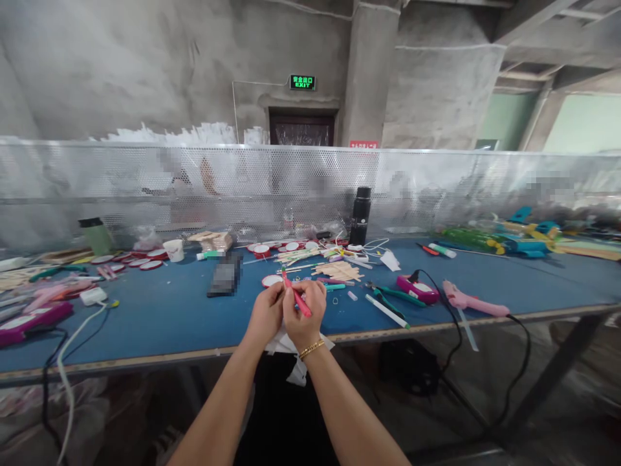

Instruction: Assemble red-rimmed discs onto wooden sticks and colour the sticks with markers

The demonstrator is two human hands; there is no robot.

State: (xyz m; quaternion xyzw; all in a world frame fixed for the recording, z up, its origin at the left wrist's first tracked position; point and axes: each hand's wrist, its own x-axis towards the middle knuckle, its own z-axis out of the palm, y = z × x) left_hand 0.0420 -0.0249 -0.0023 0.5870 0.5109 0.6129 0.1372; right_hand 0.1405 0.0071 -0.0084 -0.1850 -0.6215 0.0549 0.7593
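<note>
Close together at the table's front edge, my right hand (306, 317) grips a red marker pen (303, 305) that slants up to the left. My left hand (264, 316) is closed beside it, fingers curled near the pen's upper end. Whatever sits between the left fingertips is too small and hidden to name. Just beyond my hands lie a round red-rimmed disc (272, 281), a pile of flat wooden sticks (343, 270) and a teal marker (334, 287). A white marker with a green end (387, 310) rests to the right. Crumpled white tissue (297, 372) shows below my hands.
On the right are green-handled pliers (388, 301), a purple device (418, 290) and a pink glue gun (473, 301) with its cord over the edge. A phone (226, 275) lies left. A black bottle (359, 217) stands before the perforated metal screen (310, 175).
</note>
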